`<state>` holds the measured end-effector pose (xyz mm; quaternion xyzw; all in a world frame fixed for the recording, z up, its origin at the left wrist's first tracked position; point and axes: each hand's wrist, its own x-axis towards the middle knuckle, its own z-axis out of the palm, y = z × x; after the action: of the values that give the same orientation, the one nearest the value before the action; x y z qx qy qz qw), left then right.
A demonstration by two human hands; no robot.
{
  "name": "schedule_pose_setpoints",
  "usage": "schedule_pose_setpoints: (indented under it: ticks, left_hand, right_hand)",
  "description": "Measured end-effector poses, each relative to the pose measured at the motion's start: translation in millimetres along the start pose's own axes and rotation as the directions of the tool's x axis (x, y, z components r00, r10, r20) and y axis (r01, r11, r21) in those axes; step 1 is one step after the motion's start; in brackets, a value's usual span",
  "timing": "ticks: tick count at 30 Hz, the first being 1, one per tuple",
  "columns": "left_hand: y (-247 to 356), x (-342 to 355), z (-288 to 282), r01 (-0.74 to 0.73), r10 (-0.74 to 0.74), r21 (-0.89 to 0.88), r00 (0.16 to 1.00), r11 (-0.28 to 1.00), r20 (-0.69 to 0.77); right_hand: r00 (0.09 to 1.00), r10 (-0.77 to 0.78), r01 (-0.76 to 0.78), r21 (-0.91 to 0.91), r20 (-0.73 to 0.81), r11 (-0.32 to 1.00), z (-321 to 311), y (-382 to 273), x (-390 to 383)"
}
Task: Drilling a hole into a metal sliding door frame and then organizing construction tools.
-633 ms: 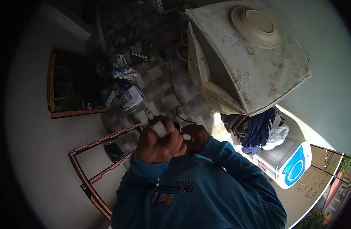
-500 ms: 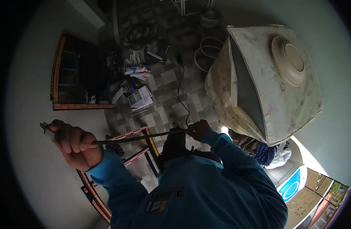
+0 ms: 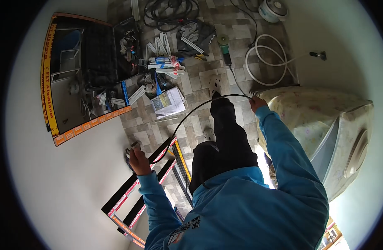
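My left hand is closed around the plug end of a dark power cord, with the plug poking out past the fingers. From there the cord arcs up and across in front of my legs to my right hand, which grips it near the fabric-covered appliance. Beyond the right hand, the cord runs to a green angle grinder lying on the tiled floor. Black frame pieces with red-and-white tape lean beside my left forearm.
A taped window frame is at the left wall, by an open black case. Cut white strips, papers and a coiled black hose lie on the floor. A white hose loops near the covered appliance.
My left hand has come down and inward with the plug, and my right hand has moved outward and ahead. The cord between them now bows in a wide arc. The view has shifted.
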<state>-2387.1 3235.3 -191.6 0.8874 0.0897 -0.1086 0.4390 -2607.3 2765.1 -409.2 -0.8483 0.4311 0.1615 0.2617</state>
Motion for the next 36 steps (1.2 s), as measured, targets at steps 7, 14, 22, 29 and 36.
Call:
schedule_pose_setpoints:
  ticks: [7, 14, 22, 29, 36]
  left_hand:
    - [-122.0, 126.5, 271.0, 0.411, -0.389, 0.057, 0.797, 0.910, 0.461]
    - [-130.7, 213.1, 391.0, 0.738, -0.748, 0.204, 0.550, 0.644, 0.371]
    - [4.3, 315.7, 390.5, 0.785, -0.809, 0.228, 0.512, 0.577, 0.288]
    - [238.3, 415.1, 320.1, 0.469, -0.412, -0.132, 0.855, 0.873, 0.315]
    - [351.8, 530.0, 234.4, 0.303, -0.307, 0.054, 0.919, 0.951, 0.249]
  right_hand:
    - [0.946, 0.266, -0.188, -0.357, 0.183, 0.915, 97.4, -19.3, 330.6]
    - [0.868, 0.490, -0.475, -0.159, 0.076, 0.865, 210.5, -24.3, 510.2]
    - [0.785, 0.539, -0.490, -0.227, 0.304, 0.842, 151.2, -76.3, 534.0]
    - [0.800, 0.234, -0.195, -0.130, 0.553, 0.972, -111.1, -159.8, 506.3]
    - [0.890, 0.046, 0.005, -0.110, 0.454, 0.994, -365.1, -351.6, 465.2]
